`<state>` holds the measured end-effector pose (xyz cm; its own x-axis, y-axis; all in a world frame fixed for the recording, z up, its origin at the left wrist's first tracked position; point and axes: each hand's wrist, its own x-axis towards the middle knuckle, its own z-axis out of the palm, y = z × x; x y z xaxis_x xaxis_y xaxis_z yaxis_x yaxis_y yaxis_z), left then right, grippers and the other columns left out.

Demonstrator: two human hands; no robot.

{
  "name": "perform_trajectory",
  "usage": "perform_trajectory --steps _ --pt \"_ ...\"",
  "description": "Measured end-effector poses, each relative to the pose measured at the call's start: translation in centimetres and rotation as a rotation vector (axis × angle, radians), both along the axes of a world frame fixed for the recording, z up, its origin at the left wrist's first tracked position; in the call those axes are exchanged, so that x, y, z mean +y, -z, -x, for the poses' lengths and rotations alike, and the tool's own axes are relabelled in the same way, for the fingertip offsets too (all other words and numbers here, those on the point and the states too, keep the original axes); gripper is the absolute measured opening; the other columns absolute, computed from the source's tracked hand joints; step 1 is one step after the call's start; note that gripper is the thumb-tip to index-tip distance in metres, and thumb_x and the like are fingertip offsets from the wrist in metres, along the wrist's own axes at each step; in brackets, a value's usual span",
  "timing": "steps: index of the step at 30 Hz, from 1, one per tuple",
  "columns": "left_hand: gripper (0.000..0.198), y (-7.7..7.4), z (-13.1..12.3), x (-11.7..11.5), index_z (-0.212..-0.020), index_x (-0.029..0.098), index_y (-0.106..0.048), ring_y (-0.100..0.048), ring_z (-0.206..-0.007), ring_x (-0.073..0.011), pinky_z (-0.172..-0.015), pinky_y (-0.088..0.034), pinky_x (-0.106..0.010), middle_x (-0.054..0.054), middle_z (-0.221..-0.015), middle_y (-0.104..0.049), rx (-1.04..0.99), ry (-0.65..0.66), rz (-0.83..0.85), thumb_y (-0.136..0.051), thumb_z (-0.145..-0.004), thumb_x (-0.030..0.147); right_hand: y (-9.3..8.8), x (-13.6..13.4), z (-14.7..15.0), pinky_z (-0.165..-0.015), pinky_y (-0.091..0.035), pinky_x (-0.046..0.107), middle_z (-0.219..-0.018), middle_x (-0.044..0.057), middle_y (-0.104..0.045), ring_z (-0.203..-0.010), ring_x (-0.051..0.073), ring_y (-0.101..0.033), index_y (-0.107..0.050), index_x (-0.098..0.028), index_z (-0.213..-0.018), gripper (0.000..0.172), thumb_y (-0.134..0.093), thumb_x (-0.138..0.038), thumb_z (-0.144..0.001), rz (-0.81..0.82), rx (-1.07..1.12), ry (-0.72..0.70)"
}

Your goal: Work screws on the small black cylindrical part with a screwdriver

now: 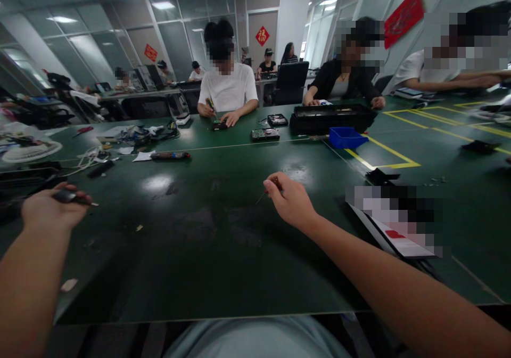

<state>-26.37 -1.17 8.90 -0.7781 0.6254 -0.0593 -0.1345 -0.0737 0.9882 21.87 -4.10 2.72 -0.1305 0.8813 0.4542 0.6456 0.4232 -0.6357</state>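
Observation:
At the left, my left hand (pixel 54 209) is raised over the table with its palm turned up. Its fingers curl round a small dark object (pixel 66 195) with a thin, light-coloured end; its exact kind is unclear. My right hand (pixel 289 198) is near the middle, above the green table (pixel 223 273). Between its thumb and fingers is a thin screwdriver (pixel 262 195), its shaft slanting down to the left. Some red shows at the grip, and most of the handle is hidden by the fingers.
Across the table a person in white works on a small device (pixel 219 125). Hard drives (pixel 265 134), a black case (pixel 333 119) and a blue bin (pixel 348 137) stand nearby. An electric screwdriver (pixel 171 156) and cables lie left; a white booklet (pixel 393 227) lies right.

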Motion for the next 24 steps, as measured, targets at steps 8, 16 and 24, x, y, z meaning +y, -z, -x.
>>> perform_trajectory --steps 8,16,24 --pt "0.024 0.3 -12.0 1.9 -0.091 0.012 -0.054 -0.044 -0.062 -0.0148 -0.06 -0.039 -0.029 -0.003 -0.074 -0.049 -0.212 0.448 -0.128 -0.047 -0.069 0.006 0.0 -0.1 -0.2 -0.062 -0.041 0.03 -0.076 0.003 -0.068 -0.069 0.018 -0.063 -0.06 -0.02 -0.094 0.024 -0.045 -0.038 -0.099 0.003 0.015 -0.003" --pt "0.028 1.0 -22.5 0.9 -0.099 0.014 -0.058 -0.048 -0.059 -0.0153 -0.058 -0.041 -0.029 -0.004 -0.073 -0.053 -0.247 0.768 -0.098 -0.047 -0.074 0.007 -0.2 -0.1 -0.2 -0.063 -0.042 0.03 -0.077 0.003 -0.068 -0.071 0.019 -0.064 -0.06 -0.02 -0.094 0.025 -0.044 -0.039 -0.1 0.006 0.013 -0.004" --pt "0.031 3.8 -28.7 -1.7 -0.102 0.015 -0.059 -0.051 -0.064 -0.0157 -0.065 -0.042 -0.03 -0.004 -0.078 -0.055 -0.219 1.015 -0.074 -0.046 -0.074 0.011 -0.1 0.0 -0.1 -0.065 -0.041 0.03 -0.075 0.003 -0.067 -0.069 0.018 -0.064 -0.06 -0.02 -0.093 0.025 -0.046 -0.039 -0.099 -0.012 0.023 0.017"
